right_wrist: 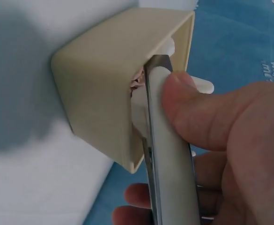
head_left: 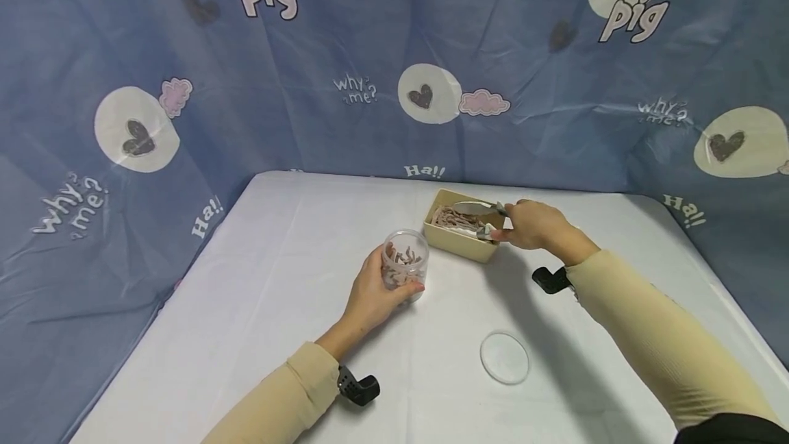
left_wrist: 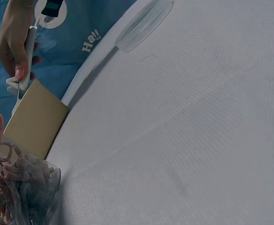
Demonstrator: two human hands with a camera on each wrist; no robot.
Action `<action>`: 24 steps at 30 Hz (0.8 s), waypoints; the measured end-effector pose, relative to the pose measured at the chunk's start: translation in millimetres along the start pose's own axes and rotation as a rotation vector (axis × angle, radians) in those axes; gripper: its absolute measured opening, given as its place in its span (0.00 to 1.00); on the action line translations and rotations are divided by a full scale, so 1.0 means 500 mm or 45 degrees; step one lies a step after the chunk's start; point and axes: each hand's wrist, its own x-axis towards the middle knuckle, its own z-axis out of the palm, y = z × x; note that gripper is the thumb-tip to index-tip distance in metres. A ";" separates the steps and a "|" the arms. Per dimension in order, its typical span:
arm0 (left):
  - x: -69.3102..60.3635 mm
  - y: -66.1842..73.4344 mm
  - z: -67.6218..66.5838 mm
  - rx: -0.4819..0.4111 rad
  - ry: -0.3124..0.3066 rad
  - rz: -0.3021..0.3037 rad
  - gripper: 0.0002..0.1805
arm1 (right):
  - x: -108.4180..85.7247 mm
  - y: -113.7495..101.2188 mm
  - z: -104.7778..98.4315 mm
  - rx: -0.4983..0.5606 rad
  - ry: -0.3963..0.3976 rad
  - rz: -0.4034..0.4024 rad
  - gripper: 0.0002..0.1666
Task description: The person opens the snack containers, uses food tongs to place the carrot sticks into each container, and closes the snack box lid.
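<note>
My left hand [head_left: 372,297] grips a clear plastic jar [head_left: 405,238], fingers on its far side and thumb in front. Brownish-pink, twisted strips lie in the jar; the left wrist view shows them close up through its wall. With my right hand [head_left: 537,226] I hold metal tongs with pale grips [right_wrist: 172,150], thumb on one arm. Their front part reaches into a cream rectangular box [head_left: 457,244], which stands just right of the jar. More brown strips [head_left: 455,216] fill the box, with something white beside them. The box wall hides the tong tips in the right wrist view.
A clear round lid [head_left: 505,358] lies on the white tablecloth [head_left: 296,252], nearer to me than the box. Blue printed fabric [head_left: 345,129] hangs behind the table and along its sides. Black wrist cameras [head_left: 360,389] sit on both arms.
</note>
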 end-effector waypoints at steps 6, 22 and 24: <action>0.001 0.000 -0.003 -0.011 -0.010 0.004 0.53 | -0.002 0.003 -0.025 -0.015 -0.081 0.025 0.27; 0.000 0.002 -0.005 0.004 -0.011 0.036 0.52 | 0.009 -0.018 -0.025 -0.052 -0.053 0.074 0.21; -0.002 0.001 -0.005 -0.001 -0.010 0.027 0.52 | 0.005 -0.020 -0.018 -0.056 -0.048 0.074 0.21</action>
